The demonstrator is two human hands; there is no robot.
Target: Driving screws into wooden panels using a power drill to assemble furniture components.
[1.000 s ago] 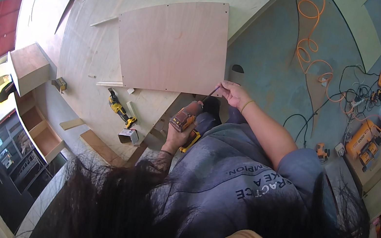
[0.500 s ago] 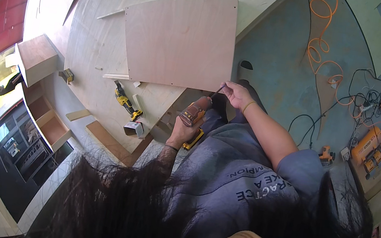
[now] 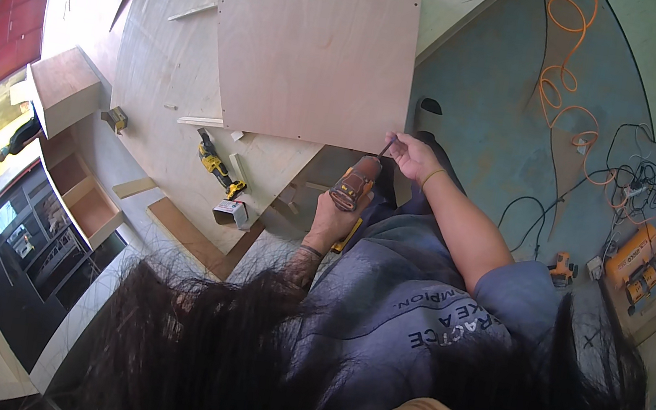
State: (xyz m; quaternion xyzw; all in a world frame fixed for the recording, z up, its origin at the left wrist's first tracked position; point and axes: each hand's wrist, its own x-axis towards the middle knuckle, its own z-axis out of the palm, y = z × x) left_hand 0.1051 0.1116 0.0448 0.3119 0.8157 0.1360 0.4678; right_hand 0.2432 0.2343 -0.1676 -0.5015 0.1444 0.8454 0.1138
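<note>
My left hand point(image 3: 334, 219) is closed round the grip of a cordless drill point(image 3: 355, 184), which points up and slightly right. A thin dark bit point(image 3: 387, 147) sticks out from its nose. At the tip of that bit, my right hand point(image 3: 411, 156) has its fingers pinched together; whether they hold the bit or a small screw there is too small to make out. Just beyond both hands lies a flat plywood panel point(image 3: 316, 59) with a curved far edge and small dark dots along its rim. Neither hand touches the panel.
On the plywood worktable point(image 3: 164, 53) are a yellow-black power tool point(image 3: 219, 165), a small open box point(image 3: 231, 213) and thin wood strips point(image 3: 200, 120). Wooden drawer boxes point(image 3: 90, 208) stand at left. Orange hose point(image 3: 568, 75), tangled cables point(image 3: 632, 183) and an orange case point(image 3: 641, 256) lie at right.
My left hand and the drill have moved right and turned a little more upright. My right hand stays at the bit's tip. The whole view has shifted slightly.
</note>
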